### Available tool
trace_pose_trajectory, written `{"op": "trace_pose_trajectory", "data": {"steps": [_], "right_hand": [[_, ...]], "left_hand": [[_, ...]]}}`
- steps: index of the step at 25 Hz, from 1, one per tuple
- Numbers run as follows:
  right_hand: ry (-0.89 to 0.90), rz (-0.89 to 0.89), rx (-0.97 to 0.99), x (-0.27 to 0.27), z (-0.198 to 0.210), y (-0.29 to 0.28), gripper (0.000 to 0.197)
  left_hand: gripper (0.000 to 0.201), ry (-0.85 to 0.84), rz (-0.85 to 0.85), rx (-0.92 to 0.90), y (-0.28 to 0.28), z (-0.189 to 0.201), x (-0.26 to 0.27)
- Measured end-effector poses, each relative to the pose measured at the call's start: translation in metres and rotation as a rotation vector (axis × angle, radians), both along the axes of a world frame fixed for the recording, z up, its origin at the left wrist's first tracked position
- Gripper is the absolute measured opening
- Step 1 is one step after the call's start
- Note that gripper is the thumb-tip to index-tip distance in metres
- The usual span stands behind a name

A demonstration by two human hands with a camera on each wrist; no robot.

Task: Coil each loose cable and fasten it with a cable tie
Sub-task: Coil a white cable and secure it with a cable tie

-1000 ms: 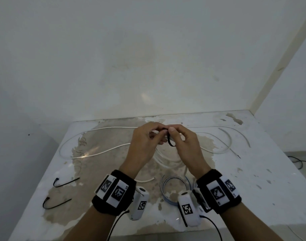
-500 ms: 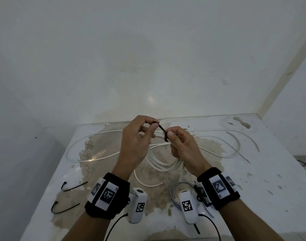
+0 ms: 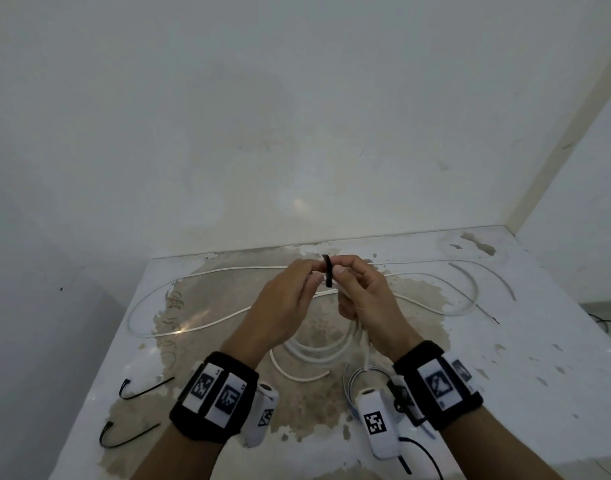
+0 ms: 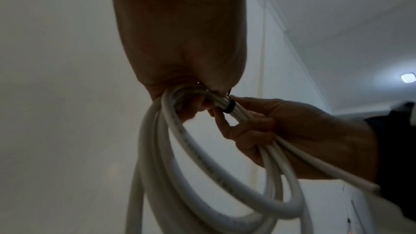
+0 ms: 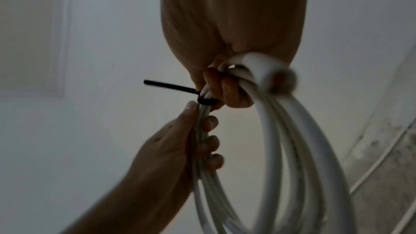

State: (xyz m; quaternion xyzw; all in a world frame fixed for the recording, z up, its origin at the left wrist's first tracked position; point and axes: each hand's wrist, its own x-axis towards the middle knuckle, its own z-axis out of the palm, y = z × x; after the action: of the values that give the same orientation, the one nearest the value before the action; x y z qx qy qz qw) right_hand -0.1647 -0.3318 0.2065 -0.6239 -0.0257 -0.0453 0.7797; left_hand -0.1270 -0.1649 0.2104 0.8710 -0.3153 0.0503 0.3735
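Head view is showing both hands raised above the desk [image 3: 505,341], meeting at a black cable tie [image 3: 328,271] that is circling the white coiled cable [image 4: 171,149]. Left hand [image 3: 283,306] is clamping its fingers round the bundled strands just beside the tie; right hand [image 3: 366,299] is gripping the strands on the other side, w/ the tie's tail [image 5: 168,85] sticking out free. Step in hand is prob. the cinching of this tie. Next move is likely calling for a pinch on the tail and a pull while the coil is being held together. Another loose cable [image 3: 228,271] is lying across the desk, a small tied coil [image 3: 352,375] near the right wrist, and two spare ties [image 3: 144,389] at the left edge; nothing is blocking.
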Motion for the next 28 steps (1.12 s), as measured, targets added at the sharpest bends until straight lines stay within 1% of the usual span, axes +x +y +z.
{"op": "trace_pose_trajectory", "data": {"steps": [2,3,5,7,10,12,16,18,21,24,28], "right_hand": [[-0.056,-0.105,-0.194,-0.002,0.002,0.002,0.016],[-0.077,-0.145,-0.25,-0.003,0.003,0.003,0.015],[-0.091,-0.19,-0.264,-0.004,0.004,0.004,0.013],[-0.093,-0.197,-0.253,-0.005,0.005,0.006,0.013],[-0.119,-0.214,-0.239,-0.008,0.002,0.007,0.013],[-0.133,-0.248,-0.233,-0.011,-0.001,0.01,0.012],[-0.108,-0.227,-0.262,-0.01,-0.003,0.011,0.014],[-0.114,-0.191,-0.348,-0.006,-0.002,0.006,0.011],[-0.205,-0.222,-0.511,-0.006,0.002,-0.004,0.01],[-0.283,-0.258,-0.583,-0.006,0.01,-0.007,0.008],[-0.256,-0.214,-0.656,0.001,0.008,-0.01,0.006]], "left_hand": [[0.036,-0.011,0.025,-0.076,-0.004,-0.004,-0.003],[0.036,-0.017,0.043,-0.107,-0.005,-0.004,-0.005],[0.033,0.002,0.072,-0.169,-0.009,-0.004,-0.008],[0.026,0.043,0.08,-0.22,-0.011,-0.003,-0.012],[0.018,0.094,0.072,-0.245,-0.01,-0.001,-0.016],[0.015,0.116,0.067,-0.231,-0.009,-0.001,-0.017],[0.025,0.09,0.057,-0.187,-0.002,-0.001,-0.016],[0.023,0.091,0.05,-0.133,0.001,0.0,-0.012],[0.019,0.111,0.035,-0.061,0.002,0.006,-0.007],[0.022,0.173,0.019,-0.042,0.002,0.008,-0.008],[0.028,0.212,-0.002,-0.016,-0.001,-0.001,-0.013]]}}
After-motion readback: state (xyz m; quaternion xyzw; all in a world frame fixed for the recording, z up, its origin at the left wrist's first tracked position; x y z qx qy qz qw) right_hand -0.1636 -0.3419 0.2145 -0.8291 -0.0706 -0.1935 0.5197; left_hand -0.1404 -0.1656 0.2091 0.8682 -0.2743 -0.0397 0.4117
